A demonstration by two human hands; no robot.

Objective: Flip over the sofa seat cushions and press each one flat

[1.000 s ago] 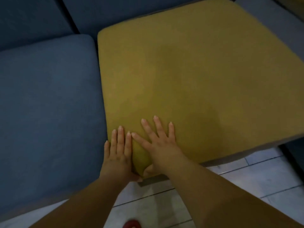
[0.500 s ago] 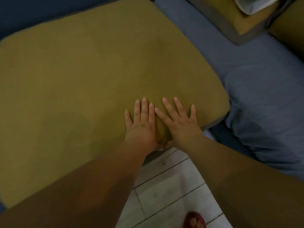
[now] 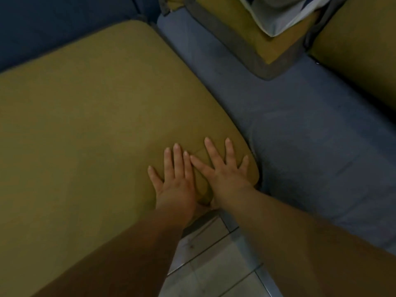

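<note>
- Pressing palm-down on the mustard seat cushion (image 3: pixel 85 125), the left hand (image 3: pixel 173 181) and the right hand (image 3: pixel 225 172) lie side by side near its front right corner, just inside the front edge.
- Both hands are flat with straight fingers. The left hand's fingers lie close together and the right hand's are spread, with its index fingertip just beside the left index finger.
- The thumbs drop toward the cushion's front edge, and I cannot tell how they sit there.
- The fabric puckers into a small fold between the two hands.
- The mustard seat cushion lies on the sofa and fills the left and middle of the view. Its back edge sits against the dark blue back cushion (image 3: pixel 53 24).
- A blue seat cushion (image 3: pixel 310 136) lies just beside its right edge, and a dark gap shows between the two at the front corner.
- At the blue seat cushion's back edge rests a grey-bordered mustard cushion (image 3: pixel 252 39), tilted, with a white and grey cloth (image 3: pixel 278 16) lying on top of it.
- Another mustard cushion (image 3: pixel 360 61) stands at the right edge of the view, over the blue seat cushion's far side.
- Pale floor tiles (image 3: pixel 210 264) show between the two forearms, below the sofa's front edge.
- Both forearms cross the lower view and hide part of the mustard seat cushion's front edge and of the blue seat cushion.
</note>
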